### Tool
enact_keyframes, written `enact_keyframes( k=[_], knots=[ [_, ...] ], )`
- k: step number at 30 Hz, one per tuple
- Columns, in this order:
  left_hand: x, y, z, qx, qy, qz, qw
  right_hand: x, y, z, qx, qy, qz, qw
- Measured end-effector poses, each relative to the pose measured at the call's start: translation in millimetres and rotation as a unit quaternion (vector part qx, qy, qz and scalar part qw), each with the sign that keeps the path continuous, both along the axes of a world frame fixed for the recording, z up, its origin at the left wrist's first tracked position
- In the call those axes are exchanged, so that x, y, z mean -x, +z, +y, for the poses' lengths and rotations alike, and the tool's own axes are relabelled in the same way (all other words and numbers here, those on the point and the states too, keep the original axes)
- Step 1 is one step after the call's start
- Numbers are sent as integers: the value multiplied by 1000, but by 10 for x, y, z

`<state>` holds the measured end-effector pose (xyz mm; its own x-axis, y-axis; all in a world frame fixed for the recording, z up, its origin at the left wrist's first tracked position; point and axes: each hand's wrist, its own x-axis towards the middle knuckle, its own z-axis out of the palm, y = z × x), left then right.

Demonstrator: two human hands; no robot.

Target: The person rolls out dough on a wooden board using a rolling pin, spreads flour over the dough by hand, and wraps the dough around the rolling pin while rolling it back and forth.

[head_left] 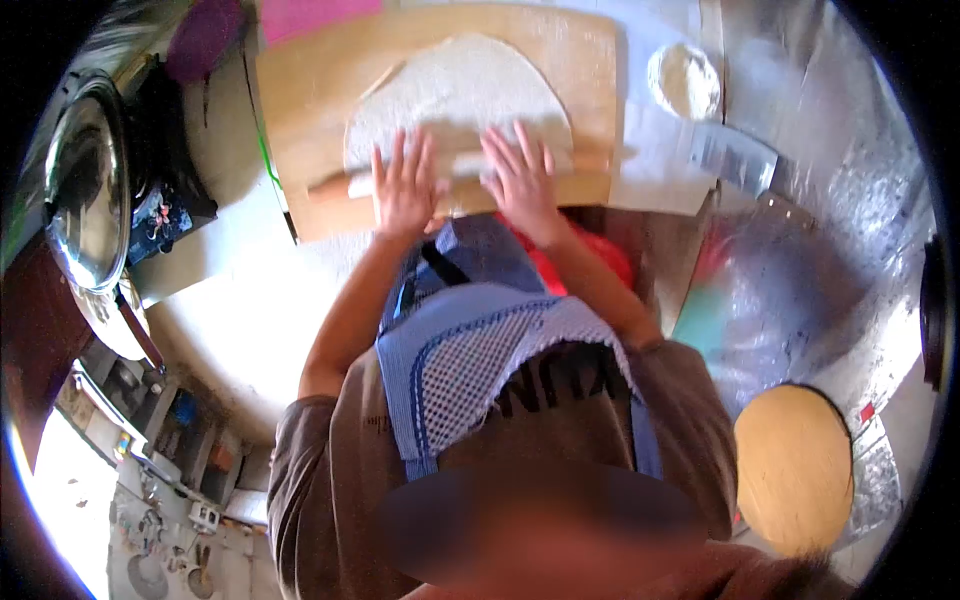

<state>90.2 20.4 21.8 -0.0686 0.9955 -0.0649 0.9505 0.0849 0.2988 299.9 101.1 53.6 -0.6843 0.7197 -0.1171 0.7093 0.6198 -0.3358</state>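
Observation:
A large thin sheet of dough [465, 85] lies on a wooden board [585, 60]. Across its near edge rests a rolling pin [590, 159], its handles showing to either side; dough seems to cover part of its middle. My left hand [405, 185] presses palm-down over the pin's left part with fingers stretched out and spread. Over the right part lies my right hand [520, 175], also flat with fingers apart and slightly blurred. My palms hide some of the pin and the dough's near edge.
A bowl of whitish powder [685, 82] stands right of the board, near a broad metal blade [735, 160]. Far left is a shiny round metal lid or pan [88, 185] by a dark stove-like object. A round tan stool top [795, 470] sits at lower right.

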Motion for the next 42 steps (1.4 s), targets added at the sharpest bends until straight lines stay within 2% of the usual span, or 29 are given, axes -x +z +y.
enact_keyframes(
  k=[1, 2, 4, 5, 6, 7, 8, 9, 11, 13, 15, 17, 19, 20, 22, 24, 26, 27, 29, 31, 34, 35, 37, 38, 39, 40, 41, 42],
  knots=[
    [-42, -37, -167, 2, 3, -21, 1000, -62, -31, -17, 14, 0, -21, 1000],
    [-66, 102, -288, 60, -12, -11, 998, -152, -64, -67, 15, -1, -21, 1000],
    [-1, 53, -427, 55, -29, 0, 998, -328, -119, -158, 17, 27, -21, 999],
    [103, -57, -319, 13, -22, 30, 999, -315, -246, -13, -51, 43, -22, 998],
    [194, -143, -174, -23, -16, 58, 998, -225, -245, 226, -71, 38, -43, 996],
    [321, -51, 81, -12, 13, 52, 998, -85, -189, 535, -91, 32, -65, 993],
    [488, -70, 317, -54, 36, 42, 997, 31, -251, 827, -90, -4, -16, 996],
    [596, -26, 534, -58, 79, 30, 995, 136, -347, 1097, -112, -36, -13, 993],
    [689, -63, 607, -65, 91, 37, 993, 164, -324, 1199, -121, -63, -6, 991],
    [674, -67, 406, -47, 91, 52, 993, 54, -276, 1016, -122, -97, -15, 988],
    [534, -21, -79, -11, 66, 45, 997, -271, -223, 567, -100, -66, -10, 993],
    [482, -5, -337, -2, 55, 38, 998, -527, -126, 177, -64, -53, -53, 995],
    [504, 18, -394, -11, 49, 5, 999, -498, -135, 340, -73, -51, -49, 995],
    [600, -79, -248, -5, 53, 53, 997, -484, -161, 424, -75, -49, -46, 995],
    [872, -176, 279, -79, 81, 69, 991, -227, -254, 1080, -102, -62, -15, 993],
    [1098, -140, 776, -83, 144, 57, 984, -42, -385, 1519, -125, -87, -2, 988],
    [1084, -157, 683, -71, 139, 75, 985, -2, -443, 1712, -144, -125, 11, 982],
    [1106, -185, 713, -67, 135, 94, 984, -57, -428, 1601, -148, -120, -10, 982],
    [899, -112, 279, -44, 121, 68, 989, -272, -255, 1117, -110, -108, -22, 988],
    [732, -88, -200, -26, 79, 60, 995, -552, -211, 656, -121, -66, -79, 987],
    [609, 78, -365, 19, 86, 52, 995, -648, -130, 460, -106, -65, -66, 990],
    [571, 89, -299, 17, 86, 53, 995, -632, -138, 466, -70, -102, 26, 992],
    [335, 211, -160, 60, 52, 65, 995, -566, -203, 299, -41, -71, 63, 995],
    [122, 193, -112, 122, -5, 184, 975, -513, -209, 202, -17, -42, 102, 994],
    [94, 17, -155, 54, 2, 91, 994, -430, -96, 75, -37, -38, 13, 998],
    [81, -25, -113, -15, 8, -3, 1000, -367, -108, 235, -40, -38, 15, 998],
    [179, -123, 26, -25, -7, 55, 998, -288, -156, 468, -83, -24, -2, 996],
    [307, -94, 285, 33, -28, 200, 979, -241, -193, 632, -117, -14, -24, 993]
  ],
)
